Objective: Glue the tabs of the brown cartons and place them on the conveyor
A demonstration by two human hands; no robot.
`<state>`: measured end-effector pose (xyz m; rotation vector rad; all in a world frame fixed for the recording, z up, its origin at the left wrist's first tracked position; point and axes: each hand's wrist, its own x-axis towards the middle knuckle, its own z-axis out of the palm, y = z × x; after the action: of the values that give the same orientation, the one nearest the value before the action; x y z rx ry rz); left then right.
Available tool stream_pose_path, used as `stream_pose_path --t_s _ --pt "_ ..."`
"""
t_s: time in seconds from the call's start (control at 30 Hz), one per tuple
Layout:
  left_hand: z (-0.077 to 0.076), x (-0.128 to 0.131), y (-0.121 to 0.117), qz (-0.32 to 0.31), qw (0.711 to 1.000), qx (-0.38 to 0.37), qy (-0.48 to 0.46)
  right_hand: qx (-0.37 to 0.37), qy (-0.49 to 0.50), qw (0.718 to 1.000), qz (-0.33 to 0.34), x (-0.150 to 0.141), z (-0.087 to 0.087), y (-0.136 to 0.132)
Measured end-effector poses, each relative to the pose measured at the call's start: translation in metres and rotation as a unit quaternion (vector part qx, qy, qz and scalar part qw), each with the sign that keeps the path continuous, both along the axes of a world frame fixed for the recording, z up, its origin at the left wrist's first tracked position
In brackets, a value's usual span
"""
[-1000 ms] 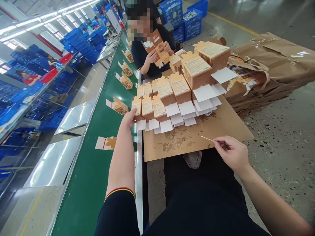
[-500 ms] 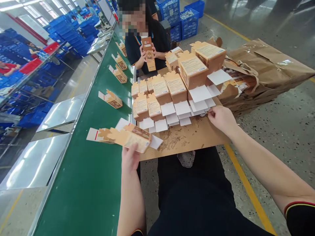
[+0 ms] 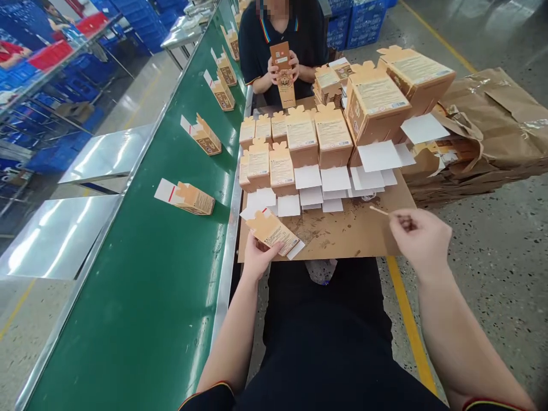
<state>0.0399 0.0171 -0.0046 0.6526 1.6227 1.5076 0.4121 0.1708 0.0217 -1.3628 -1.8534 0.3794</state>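
My left hand point(image 3: 259, 257) is closed on a small printed carton point(image 3: 276, 233), tilted over the near left corner of the cardboard-topped table point(image 3: 342, 234). White flaps stick out at both ends of that carton. Pinched in my right hand point(image 3: 422, 237) is a thin stick that looks like a cotton swab point(image 3: 379, 211), pointing left over the table's right edge. Rows of upright cartons point(image 3: 302, 137) stand beyond my hands, their white flaps point(image 3: 338, 178) hanging toward me. Taller cartons point(image 3: 379, 105) are behind them at the right.
A green conveyor belt point(image 3: 162, 274) runs along the left, bearing several spaced cartons point(image 3: 197, 198). Across the table a co-worker point(image 3: 280, 28) holds an orange-brown carton point(image 3: 282, 74). A brown paper-wrapped stack point(image 3: 492, 131) stands at the right, with blue crates point(image 3: 366, 25) behind.
My left hand has brought its carton from the belt's edge to over the table. My right hand has drawn back from the flaps with the swab. The view has shifted.
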Motion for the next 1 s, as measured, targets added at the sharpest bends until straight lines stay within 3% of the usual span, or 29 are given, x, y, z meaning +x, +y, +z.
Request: stream_pose_path --t_s 0.13,0.27,0.37,0.53,0.8,1.0 --pt "0.001 -0.005 0.003 -0.004 1.000 -0.013 0.005 -0.037 0.080 0.991 0.104 -0.047 -0.012 -0.068" --pt "0.002 -0.009 0.004 -0.013 1.000 -0.016 0.013 -0.065 0.105 0.968 0.218 -0.105 -0.029 -0.102" --pt "0.004 -0.007 0.003 -0.011 0.999 -0.021 0.028 -0.077 0.085 0.961 0.253 -0.126 -0.042 -0.107" --pt "0.004 -0.002 0.001 -0.010 0.998 -0.022 0.063 -0.080 0.062 0.956 0.275 -0.130 -0.056 -0.100" --pt "-0.002 0.003 -0.005 -0.012 0.997 -0.009 0.076 -0.100 0.080 0.961 0.246 -0.120 -0.058 -0.094" --pt "0.003 0.002 -0.004 -0.012 0.993 -0.019 0.116 -0.070 0.066 0.956 0.276 -0.135 -0.060 -0.104"
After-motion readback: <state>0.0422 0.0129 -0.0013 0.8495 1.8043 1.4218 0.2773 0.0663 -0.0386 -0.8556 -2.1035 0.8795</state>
